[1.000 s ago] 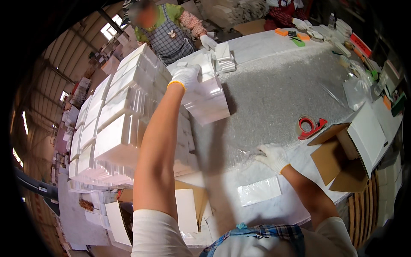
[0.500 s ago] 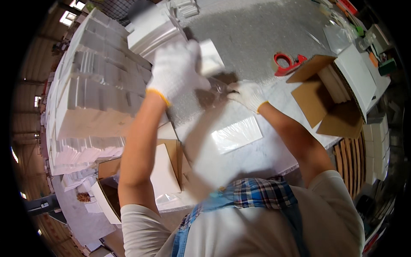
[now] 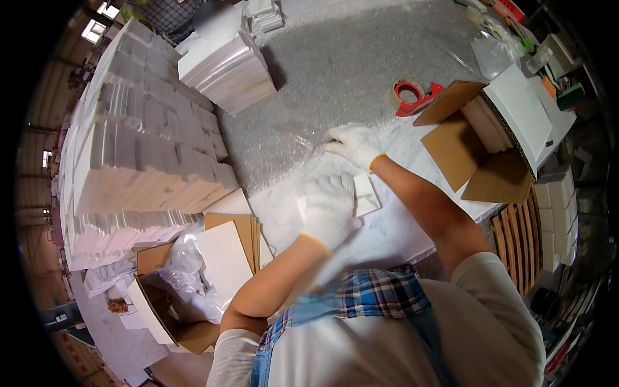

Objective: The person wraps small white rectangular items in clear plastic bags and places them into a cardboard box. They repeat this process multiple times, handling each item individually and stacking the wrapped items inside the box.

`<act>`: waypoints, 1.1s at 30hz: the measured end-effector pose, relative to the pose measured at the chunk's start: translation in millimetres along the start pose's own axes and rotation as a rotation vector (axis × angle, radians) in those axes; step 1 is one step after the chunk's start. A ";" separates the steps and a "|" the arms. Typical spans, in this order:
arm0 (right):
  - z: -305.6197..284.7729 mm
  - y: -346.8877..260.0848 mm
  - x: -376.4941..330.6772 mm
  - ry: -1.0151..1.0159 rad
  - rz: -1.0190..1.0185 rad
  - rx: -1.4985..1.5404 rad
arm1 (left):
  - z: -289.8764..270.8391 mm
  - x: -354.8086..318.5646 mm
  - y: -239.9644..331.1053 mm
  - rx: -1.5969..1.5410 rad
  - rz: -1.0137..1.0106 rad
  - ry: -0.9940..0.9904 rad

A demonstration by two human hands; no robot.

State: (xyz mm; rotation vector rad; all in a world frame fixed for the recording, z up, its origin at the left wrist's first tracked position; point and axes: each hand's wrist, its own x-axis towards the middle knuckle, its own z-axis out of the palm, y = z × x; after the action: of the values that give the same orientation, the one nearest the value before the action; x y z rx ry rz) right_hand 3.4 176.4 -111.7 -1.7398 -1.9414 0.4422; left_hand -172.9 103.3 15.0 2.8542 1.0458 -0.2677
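Note:
Over the pale marble slab in front of me, my left hand [image 3: 327,208], in a white knit glove, grips a white marble tile [image 3: 366,195]. Its fingers and thumb lie across the tile, covering most of it. Just beyond, my right hand [image 3: 354,143], gloved the same way, has its fingers closed at the edge of a clear plastic film [image 3: 300,134]. That film spreads on the grey tabletop to the left of the fingertips. Whatever lies directly beneath the left hand is hidden.
Tall stacks of white tiles [image 3: 148,155] stand left, with a smaller stack [image 3: 229,68] behind. A red tape dispenser [image 3: 416,100] lies right of centre, beside an open cardboard box [image 3: 480,145]. Another box [image 3: 174,303] with crumpled plastic is at lower left.
My left hand has come down from beside the far tile stack toward me, bringing a tile over the slab where a film-covered tile showed. My right hand has shifted slightly left.

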 end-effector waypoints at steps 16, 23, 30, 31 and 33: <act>-17.6 -18.3 20.5 -0.186 0.251 0.103 | 30.9 -15.6 -3.0 -0.293 -0.098 0.309; -22.1 -23.2 39.7 -0.166 0.354 0.748 | 12.6 -24.9 -62.9 -0.632 -0.639 0.362; -64.9 -77.4 61.7 -0.207 0.429 1.185 | 6.5 -4.7 -101.5 -1.707 -0.674 0.329; -70.4 -82.4 62.9 -0.201 0.397 1.204 | 4.3 -0.3 -103.9 -1.808 -0.665 0.361; -78.8 -90.4 62.7 -0.195 0.341 1.244 | 6.1 6.6 -108.3 -2.013 -0.648 0.421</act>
State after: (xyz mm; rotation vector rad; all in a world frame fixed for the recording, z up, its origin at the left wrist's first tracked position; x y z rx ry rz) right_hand -31.7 219.6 11.6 -1.1317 -0.9609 1.5590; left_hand -238.9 189.0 5.2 0.7312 1.0862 0.8641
